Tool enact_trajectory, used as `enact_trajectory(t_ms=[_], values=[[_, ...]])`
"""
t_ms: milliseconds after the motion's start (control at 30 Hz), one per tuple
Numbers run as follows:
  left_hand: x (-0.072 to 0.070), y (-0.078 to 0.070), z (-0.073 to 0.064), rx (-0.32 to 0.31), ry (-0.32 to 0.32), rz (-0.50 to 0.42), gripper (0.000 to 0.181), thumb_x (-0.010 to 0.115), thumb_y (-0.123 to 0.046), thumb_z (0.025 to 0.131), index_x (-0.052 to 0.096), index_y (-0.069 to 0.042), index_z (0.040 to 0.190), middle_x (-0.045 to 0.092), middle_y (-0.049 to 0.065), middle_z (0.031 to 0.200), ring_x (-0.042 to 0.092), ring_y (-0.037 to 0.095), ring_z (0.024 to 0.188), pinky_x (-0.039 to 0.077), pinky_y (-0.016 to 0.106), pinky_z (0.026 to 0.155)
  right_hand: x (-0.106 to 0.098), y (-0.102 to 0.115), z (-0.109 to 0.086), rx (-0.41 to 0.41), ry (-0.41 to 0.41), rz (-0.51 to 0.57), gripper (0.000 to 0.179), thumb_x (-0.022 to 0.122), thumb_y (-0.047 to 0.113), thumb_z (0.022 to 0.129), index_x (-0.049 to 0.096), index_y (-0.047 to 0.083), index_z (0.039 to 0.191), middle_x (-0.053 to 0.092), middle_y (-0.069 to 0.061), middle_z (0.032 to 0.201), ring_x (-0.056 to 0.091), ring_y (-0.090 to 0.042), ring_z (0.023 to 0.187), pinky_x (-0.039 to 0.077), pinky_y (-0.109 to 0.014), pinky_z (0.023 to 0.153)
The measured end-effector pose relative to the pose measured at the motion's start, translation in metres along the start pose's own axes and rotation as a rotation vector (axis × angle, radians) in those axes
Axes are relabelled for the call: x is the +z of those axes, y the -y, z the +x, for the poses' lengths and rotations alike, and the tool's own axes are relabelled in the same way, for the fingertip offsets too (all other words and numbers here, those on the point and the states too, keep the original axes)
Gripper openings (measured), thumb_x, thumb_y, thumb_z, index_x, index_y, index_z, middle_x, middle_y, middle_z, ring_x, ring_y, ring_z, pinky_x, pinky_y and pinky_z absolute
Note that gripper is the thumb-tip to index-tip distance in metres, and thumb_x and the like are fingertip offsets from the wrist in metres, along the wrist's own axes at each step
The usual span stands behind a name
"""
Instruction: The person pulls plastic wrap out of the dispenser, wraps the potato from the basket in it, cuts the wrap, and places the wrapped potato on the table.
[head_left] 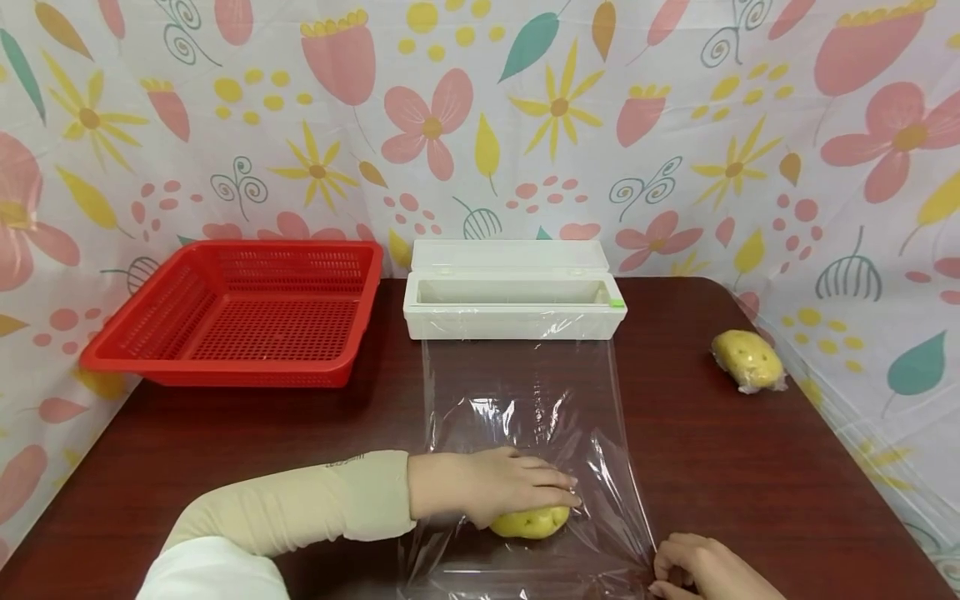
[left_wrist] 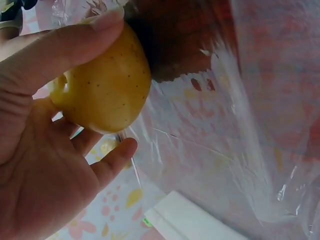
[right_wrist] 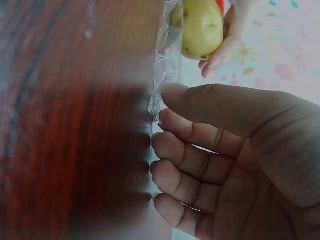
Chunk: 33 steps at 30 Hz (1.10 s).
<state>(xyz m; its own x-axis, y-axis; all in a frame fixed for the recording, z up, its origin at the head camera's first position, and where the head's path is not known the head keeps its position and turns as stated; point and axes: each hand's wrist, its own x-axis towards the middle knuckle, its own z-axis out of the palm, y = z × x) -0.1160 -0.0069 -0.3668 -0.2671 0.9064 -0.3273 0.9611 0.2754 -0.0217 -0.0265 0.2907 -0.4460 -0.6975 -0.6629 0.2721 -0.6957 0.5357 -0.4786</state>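
Observation:
My left hand (head_left: 510, 485) holds a yellow potato (head_left: 531, 523) down on a sheet of clear plastic wrap (head_left: 525, 379). In the left wrist view the thumb lies along one side of the potato (left_wrist: 107, 85), with the fingers on the other side. The wrap stretches from a white dispenser box (head_left: 517, 323) toward the table's near side. At the sheet's near right corner, my right hand (head_left: 705, 568) pinches the film edge (right_wrist: 167, 65) between thumb and index finger. Its other fingertips rest against the dark tabletop in the right wrist view.
On the left stands a red plastic basket (head_left: 277, 329) with mesh sides. A wrapped potato (head_left: 748, 360) lies near the right edge of the dark wooden table (head_left: 675, 450). The dispenser's lid (head_left: 510, 256) is raised. A flowered cloth (head_left: 465, 125) hangs behind.

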Motion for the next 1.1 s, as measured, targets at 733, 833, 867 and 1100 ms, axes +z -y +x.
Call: enact_trajectory(t_ms=[733, 833, 867, 1100], values=[[0.002, 0.013, -0.051, -0.113, -0.192, -0.265, 0.096, 0.082, -0.040, 0.068, 0.032, -0.017, 0.147, 0.032, 0.004, 0.152, 0.035, 0.021, 0.138, 0.035, 0.043, 0.108, -0.006, 0.018, 0.020, -0.056, -0.049, 0.077, 0.030, 0.076, 0.005, 0.075, 0.059, 0.027, 0.087, 0.050, 0.020, 0.080, 0.045, 0.010, 0.074, 0.034, -0.005, 0.058], [0.005, 0.008, -0.061, -0.108, -0.293, -0.233, 0.074, 0.077, -0.045, 0.074, 0.048, -0.016, 0.135, 0.047, 0.002, 0.140, 0.046, 0.017, 0.127, 0.041, 0.035, 0.103, -0.002, 0.023, 0.028, -0.119, -0.066, 0.046, 0.030, 0.078, 0.007, 0.074, 0.059, 0.027, 0.089, 0.051, 0.019, 0.081, 0.044, 0.008, 0.074, 0.031, -0.004, 0.061], [0.006, 0.006, -0.064, -0.106, -0.320, -0.223, 0.066, 0.076, -0.046, 0.075, 0.052, -0.016, 0.129, 0.051, 0.000, 0.134, 0.049, 0.014, 0.121, 0.043, 0.032, 0.100, -0.001, 0.025, 0.030, -0.134, -0.068, 0.036, 0.029, 0.078, 0.008, 0.074, 0.060, 0.026, 0.089, 0.051, 0.019, 0.081, 0.045, 0.007, 0.074, 0.031, -0.004, 0.062], [0.022, -0.014, -0.082, -0.128, -0.451, -0.132, 0.039, 0.070, -0.050, 0.079, 0.062, -0.022, 0.104, 0.057, -0.010, 0.102, 0.051, 0.003, 0.089, 0.043, 0.016, 0.078, 0.007, 0.035, 0.038, -0.175, -0.128, -0.061, 0.018, 0.076, 0.023, 0.080, 0.061, 0.027, 0.088, 0.049, 0.020, 0.081, 0.042, 0.008, 0.075, 0.029, -0.004, 0.063]])
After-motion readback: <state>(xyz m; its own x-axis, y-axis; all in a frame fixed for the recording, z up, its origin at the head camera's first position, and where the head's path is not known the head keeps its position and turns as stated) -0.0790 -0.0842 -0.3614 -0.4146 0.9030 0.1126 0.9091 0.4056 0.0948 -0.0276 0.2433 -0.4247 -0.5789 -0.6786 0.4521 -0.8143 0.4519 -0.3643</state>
